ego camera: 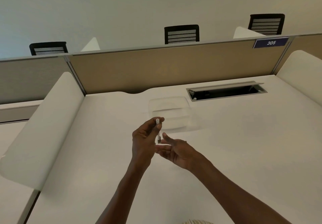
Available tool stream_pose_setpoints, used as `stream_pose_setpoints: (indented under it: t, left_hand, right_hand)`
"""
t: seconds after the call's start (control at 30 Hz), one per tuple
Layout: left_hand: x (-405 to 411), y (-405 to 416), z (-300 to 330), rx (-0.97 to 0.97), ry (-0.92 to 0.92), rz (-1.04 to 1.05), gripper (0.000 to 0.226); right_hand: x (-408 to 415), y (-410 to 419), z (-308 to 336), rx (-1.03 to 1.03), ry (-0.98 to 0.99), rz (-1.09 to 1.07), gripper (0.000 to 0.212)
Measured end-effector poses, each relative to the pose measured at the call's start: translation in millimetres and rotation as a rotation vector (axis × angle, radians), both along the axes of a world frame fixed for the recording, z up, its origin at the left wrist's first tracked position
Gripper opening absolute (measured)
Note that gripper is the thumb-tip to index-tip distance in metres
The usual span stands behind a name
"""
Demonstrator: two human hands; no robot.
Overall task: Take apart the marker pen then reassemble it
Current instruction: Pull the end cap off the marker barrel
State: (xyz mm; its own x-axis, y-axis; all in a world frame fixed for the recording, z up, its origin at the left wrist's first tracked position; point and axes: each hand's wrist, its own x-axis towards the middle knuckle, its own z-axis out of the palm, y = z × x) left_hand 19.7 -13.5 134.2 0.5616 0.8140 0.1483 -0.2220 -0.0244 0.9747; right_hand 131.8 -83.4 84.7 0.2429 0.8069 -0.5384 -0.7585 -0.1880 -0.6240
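Over the middle of the worktop (226,136), the left hand (144,141) is pinching the marker (158,129) upright, white end up, dark end down. The right hand (176,151) is lying open, palm up, fingertips just beside the dark end, holding nothing. Whether it is apart or rejoined, I cannot tell; no loose pieces are showing. A clear tray (184,101) is sitting at twelve o'clock, near. Room is wide at three; a divider (43,127) is closing nine.

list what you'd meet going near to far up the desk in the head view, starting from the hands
hands, left gripping the marker pen upright and right open beside it → clear plastic container → cable slot in the desk → tan divider panel → black chairs beyond it
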Motion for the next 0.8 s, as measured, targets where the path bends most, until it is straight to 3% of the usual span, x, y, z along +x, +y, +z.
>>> stream_pose_setpoints:
  t: [0.17, 0.37, 0.53, 0.63, 0.8]
  left_hand:
    - [3, -6, 0, -0.029, -0.019, 0.026, 0.023]
    - [3, -12, -3, 0.009, -0.008, 0.002, 0.025]
    - [2, -11, -7, 0.061, 0.008, -0.018, 0.026]
    - [-2, -6, -20, 0.235, 0.133, 0.014, 0.034]
    - [-20, 17, -72, 0.355, 0.476, 0.148, 0.052]
  right_hand:
    - [-2, 10, 4, 0.056, 0.159, -0.176, 0.032]
    - [2, 10, 8, 0.092, 0.268, -0.199, 0.008]
    - [7, 8, 14, 0.119, 0.428, -0.232, 0.025]
    - [13, 7, 16, 0.116, 0.386, -0.268, 0.03]
    - [30, 4, 9, 0.045, 0.174, -0.395, 0.01]
